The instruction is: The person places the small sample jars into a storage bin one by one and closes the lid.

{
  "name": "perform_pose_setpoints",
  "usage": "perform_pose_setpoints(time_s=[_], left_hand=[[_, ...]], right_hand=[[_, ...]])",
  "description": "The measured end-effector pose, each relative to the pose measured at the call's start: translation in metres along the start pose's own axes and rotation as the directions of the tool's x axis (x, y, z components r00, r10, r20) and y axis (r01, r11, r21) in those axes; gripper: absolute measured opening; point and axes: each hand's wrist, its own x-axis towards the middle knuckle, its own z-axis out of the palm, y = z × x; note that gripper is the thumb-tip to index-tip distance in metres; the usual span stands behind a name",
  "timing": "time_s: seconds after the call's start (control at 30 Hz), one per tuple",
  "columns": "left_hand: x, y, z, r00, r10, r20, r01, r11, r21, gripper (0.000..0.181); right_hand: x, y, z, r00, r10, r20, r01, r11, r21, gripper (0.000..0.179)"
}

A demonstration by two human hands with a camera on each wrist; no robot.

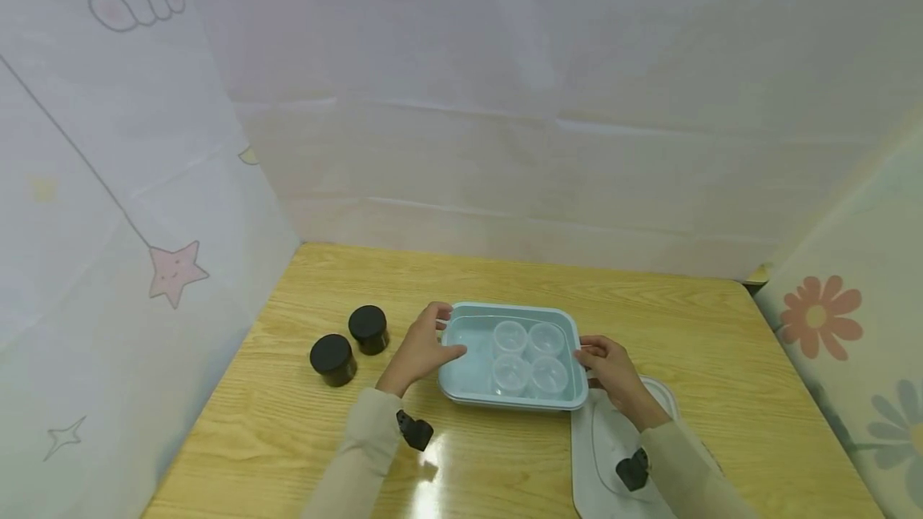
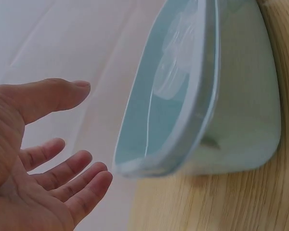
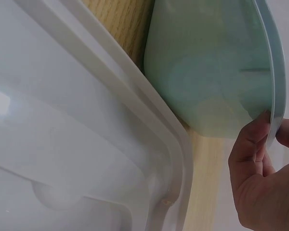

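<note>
A light-blue plastic bin (image 1: 469, 403) stands on the table, with several clear round plastic cups (image 1: 511, 375) grouped in its right half. My right hand (image 1: 613, 371) pinches the bin's right end; in the right wrist view its thumb and fingers (image 3: 250, 139) take the rim from both sides. At the left end is my left hand (image 1: 423, 351), its thumb and fingers spread. The left wrist view has those fingers (image 2: 79, 180) loosely extended just off the bin's rim, holding nothing.
Two black-lidded jars (image 1: 333, 359) stand left of my left hand. A white lid (image 1: 613, 455) lies right of the bin, under my right forearm, partly hidden by it. Printed cloth walls enclose the wooden table (image 1: 288, 439) at the back and sides.
</note>
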Motion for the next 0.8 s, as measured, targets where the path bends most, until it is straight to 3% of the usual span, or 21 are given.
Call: perform_pose_setpoints(time_s=[0.23,0.5,0.8], left_hand=[[-0.005,-0.006,-0.018,0.995,-0.055,-0.082,0.054,0.998,-0.010,0.062],[-0.017,-0.015,-0.036,0.986,-0.066,-0.150,0.064,0.998,-0.021,0.063],[-0.033,-0.030,-0.042,0.975,-0.054,-0.218,0.038,0.996,-0.079,0.061]], right_hand=[[0.000,0.002,0.000,1.000,-0.002,0.002,0.002,1.000,0.003,0.042],[-0.001,0.001,0.000,1.000,-0.004,0.008,0.004,1.000,-0.001,0.042],[-0.001,0.000,0.000,1.000,0.001,0.011,-0.001,1.000,0.013,0.042]])
